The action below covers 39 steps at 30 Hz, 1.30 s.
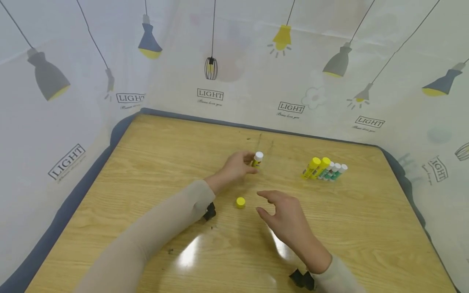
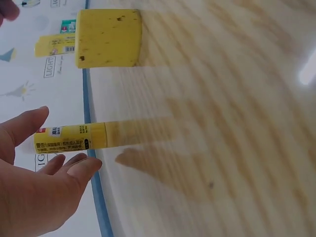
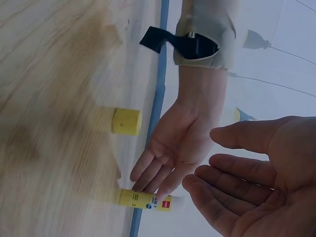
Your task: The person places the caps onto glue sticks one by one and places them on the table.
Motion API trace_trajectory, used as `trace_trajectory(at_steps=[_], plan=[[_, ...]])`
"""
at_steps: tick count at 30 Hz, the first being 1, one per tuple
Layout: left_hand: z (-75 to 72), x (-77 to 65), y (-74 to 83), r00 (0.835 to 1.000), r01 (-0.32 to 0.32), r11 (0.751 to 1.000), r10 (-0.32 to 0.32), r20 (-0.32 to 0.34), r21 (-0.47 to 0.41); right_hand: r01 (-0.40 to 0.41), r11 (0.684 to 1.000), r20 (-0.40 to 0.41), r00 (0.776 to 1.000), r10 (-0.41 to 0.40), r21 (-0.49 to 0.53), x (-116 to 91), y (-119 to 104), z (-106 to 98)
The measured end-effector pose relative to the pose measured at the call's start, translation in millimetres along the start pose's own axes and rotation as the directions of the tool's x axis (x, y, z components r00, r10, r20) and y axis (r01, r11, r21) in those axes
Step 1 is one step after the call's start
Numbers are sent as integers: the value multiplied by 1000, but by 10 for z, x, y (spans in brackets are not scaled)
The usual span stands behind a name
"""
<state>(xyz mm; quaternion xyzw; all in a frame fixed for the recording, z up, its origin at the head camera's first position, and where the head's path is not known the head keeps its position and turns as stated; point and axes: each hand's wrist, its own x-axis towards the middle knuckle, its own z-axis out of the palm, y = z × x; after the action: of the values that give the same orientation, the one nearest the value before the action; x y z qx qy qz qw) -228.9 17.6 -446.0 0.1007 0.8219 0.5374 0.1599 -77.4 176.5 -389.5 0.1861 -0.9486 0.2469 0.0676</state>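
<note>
A yellow glue stick (image 1: 257, 160) with a white top stands upright on the table. My left hand (image 1: 237, 166) is around it, thumb on one side and fingers on the other. In the left wrist view the fingers (image 2: 84, 170) lie loosely beside the yellow barrel, and the thumb is spread away from it. Closer to me, a loose yellow cap (image 1: 240, 202) sits by itself on the wood. My right hand (image 1: 286, 213) hovers to the right of this cap, thumb and fingers apart with nothing between them.
Two yellow glue sticks (image 1: 316, 168) and several smaller white-capped green ones (image 1: 336, 172) stand in a row at the right. The wooden table (image 1: 176, 146) is edged in blue, with a lamp-print curtain (image 1: 249, 49) behind. Black straps (image 1: 302, 280) hang at both wrists.
</note>
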Motion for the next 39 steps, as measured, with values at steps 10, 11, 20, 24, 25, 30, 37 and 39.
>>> trace_trajectory(at_steps=[10,11,20,24,25,30,37,39], plan=[[116,146,9,997,74,997,-75,-23,-30,52,998,-26,998,-51,31,8,-135,21],[125,157,11,997,77,996,-78,-25,-33,58,998,-27,998,-57,34,7,-140,23],[206,179,21,995,70,995,-75,-68,-67,64,997,-26,998,-63,39,3,-163,16],[227,191,7,991,77,994,-84,-104,-75,59,998,-23,998,-59,38,-2,-164,11],[226,189,4,990,76,995,-83,-111,-70,59,998,-24,998,-58,36,-3,-166,12],[208,165,-1,990,58,997,-64,-122,-49,55,998,-21,998,-54,32,1,-173,25],[173,144,-42,993,18,1000,-19,-120,-10,38,999,-12,999,-38,30,17,-182,29],[160,137,-53,994,1,1000,-1,-113,0,37,999,-8,999,-37,24,24,-173,41]])
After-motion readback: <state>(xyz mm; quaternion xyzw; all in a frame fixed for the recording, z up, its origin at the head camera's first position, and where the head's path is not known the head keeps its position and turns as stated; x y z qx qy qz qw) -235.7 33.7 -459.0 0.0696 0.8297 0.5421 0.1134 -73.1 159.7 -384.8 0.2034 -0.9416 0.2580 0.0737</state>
